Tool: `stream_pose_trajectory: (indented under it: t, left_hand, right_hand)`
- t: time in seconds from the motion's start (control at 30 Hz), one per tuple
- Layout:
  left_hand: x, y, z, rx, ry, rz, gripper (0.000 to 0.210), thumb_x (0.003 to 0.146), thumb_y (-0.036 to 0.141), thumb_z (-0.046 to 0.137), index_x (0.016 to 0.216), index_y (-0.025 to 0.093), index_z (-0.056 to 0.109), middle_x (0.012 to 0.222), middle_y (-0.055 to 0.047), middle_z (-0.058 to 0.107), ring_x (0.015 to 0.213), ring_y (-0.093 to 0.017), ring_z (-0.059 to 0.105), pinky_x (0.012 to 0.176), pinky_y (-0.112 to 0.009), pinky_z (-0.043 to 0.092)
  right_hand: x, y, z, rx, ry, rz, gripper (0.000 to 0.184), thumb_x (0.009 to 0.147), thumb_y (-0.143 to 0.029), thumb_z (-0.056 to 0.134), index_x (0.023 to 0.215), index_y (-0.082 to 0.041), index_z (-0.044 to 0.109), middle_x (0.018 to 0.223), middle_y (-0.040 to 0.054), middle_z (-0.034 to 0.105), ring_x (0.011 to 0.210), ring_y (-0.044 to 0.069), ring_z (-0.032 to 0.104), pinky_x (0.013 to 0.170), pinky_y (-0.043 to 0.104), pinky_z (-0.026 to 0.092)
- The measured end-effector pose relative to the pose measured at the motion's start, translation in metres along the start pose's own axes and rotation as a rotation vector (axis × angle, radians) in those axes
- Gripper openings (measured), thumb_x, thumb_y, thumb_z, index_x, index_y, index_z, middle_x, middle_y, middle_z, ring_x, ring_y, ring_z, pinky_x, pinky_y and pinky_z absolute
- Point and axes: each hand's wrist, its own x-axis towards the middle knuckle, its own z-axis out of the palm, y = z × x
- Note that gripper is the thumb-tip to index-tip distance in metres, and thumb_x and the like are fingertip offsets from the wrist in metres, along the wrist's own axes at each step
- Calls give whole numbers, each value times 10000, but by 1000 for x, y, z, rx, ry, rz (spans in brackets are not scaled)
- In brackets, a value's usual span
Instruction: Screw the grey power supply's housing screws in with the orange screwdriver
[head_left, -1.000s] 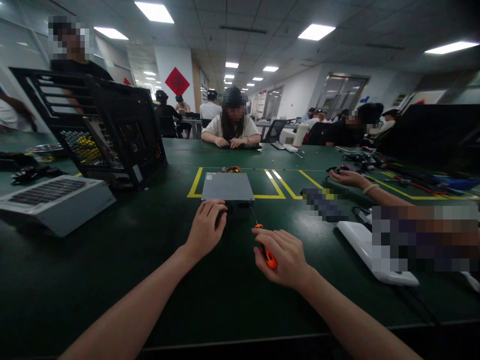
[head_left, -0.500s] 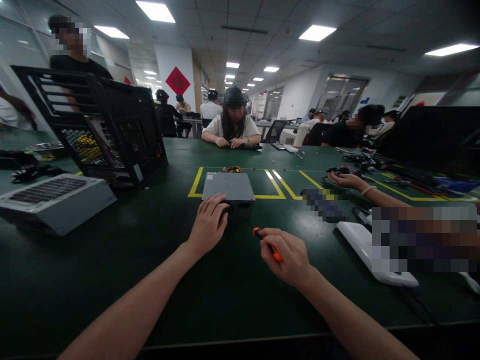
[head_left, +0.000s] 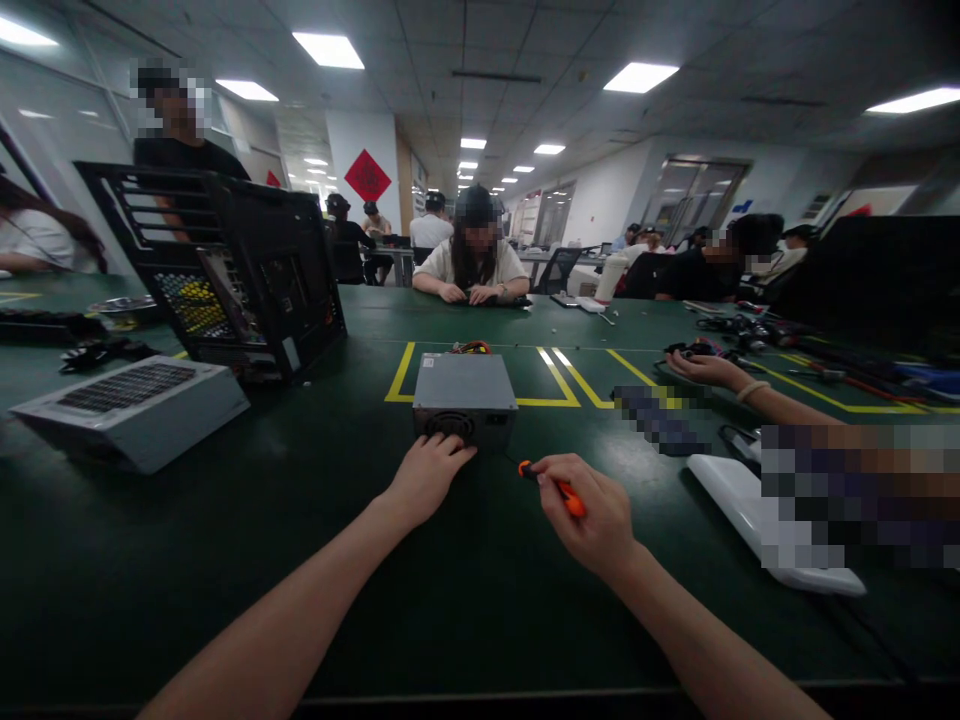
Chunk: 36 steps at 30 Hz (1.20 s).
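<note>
A grey metal computer power supply (head_left: 465, 382) stands on the green table in front of me, its fan side facing me and some coloured wires at its back. Against the lower part of that fan side lie the fingertips of my left hand (head_left: 427, 478), fingers extended and not wrapped round it. My right hand (head_left: 589, 512) is closed around a screwdriver (head_left: 574, 501) with an orange and black handle. Its thin shaft points left toward the bottom right corner of the power supply; whether the tip touches anything I cannot tell.
A black computer case (head_left: 247, 270) and a second grey power supply (head_left: 142, 410) stand on the left. On the right are a white flat device (head_left: 750, 510), a co-worker's hand (head_left: 705, 370) and tangled cables (head_left: 750, 330). Yellow tape (head_left: 559, 375) marks the table. Another person (head_left: 472, 250) sits opposite.
My left hand has slid from the power supply's top front edge down to its lower fan side. My right hand keeps the screwdriver in much the same place. The view has shifted slightly.
</note>
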Motion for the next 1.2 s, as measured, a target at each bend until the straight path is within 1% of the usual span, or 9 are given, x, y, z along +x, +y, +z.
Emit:
stream_pose_trajectory:
  t: [0.13,0.33,0.53,0.67,0.83,0.93,1.03,1.1,1.2]
  left_hand:
    - [6,6,7,112,-16,25,382,869,108,349,1191,215,523,1134,-68,563,1022,-234,489,816,-376,411]
    - [7,5,8,75,5,18,319,885,132,334,1085,180,578,1079,-69,577,978,-214,508,814,-353,425]
    - [7,7,10,13,10,20,463,862,94,340,1282,264,434,1143,-54,544,999,-209,480,842,-351,420]
    - [7,7,10,0,-20,57,426,852,93,353,1225,231,507,1183,-70,533,1049,-222,458,866,-359,411]
    - [7,7,3,-43,-30,17,382,856,88,341,1158,189,553,1140,-69,569,1039,-206,499,864,-334,422]
    - [4,3,-4,-99,27,-89,352,860,96,343,1119,184,565,1106,-62,588,1003,-189,536,858,-317,432]
    - [3,-2,-9,-151,76,-186,307,866,129,361,1071,185,584,1082,-54,601,967,-182,558,830,-303,447]
    - [3,-3,-7,-170,72,-194,301,864,130,371,1060,181,595,1087,-54,602,966,-181,559,828,-300,448]
    - [6,0,0,-162,49,-116,342,860,101,371,1110,193,586,1102,-53,591,983,-178,543,839,-298,439]
  right_hand:
    - [0,0,0,16,-6,22,89,806,-105,487,825,-190,509,780,35,628,689,115,604,624,236,483]
    - [2,-1,-1,37,-15,78,77,825,-128,475,814,-195,510,766,29,616,681,119,596,626,246,480]
    - [5,-2,2,15,-18,97,73,834,-152,465,808,-200,513,745,19,612,659,114,591,613,239,473]
    - [4,-2,2,20,-26,105,73,836,-156,464,806,-195,518,741,18,609,653,113,587,611,238,468]
    - [4,-1,0,32,-18,135,77,835,-168,468,794,-196,527,732,8,610,638,112,590,598,235,467]
    - [4,0,0,40,29,198,11,810,-204,529,820,-202,530,750,1,616,639,115,600,595,236,479]
    - [4,2,-1,36,136,289,124,772,-248,601,870,-210,534,792,6,620,677,131,613,622,257,496]
    - [4,3,-2,42,199,318,177,768,-265,614,917,-214,532,823,14,622,717,145,619,654,282,503]
    - [4,5,-4,59,240,324,253,788,-276,601,1015,-218,507,869,24,631,784,161,623,706,314,504]
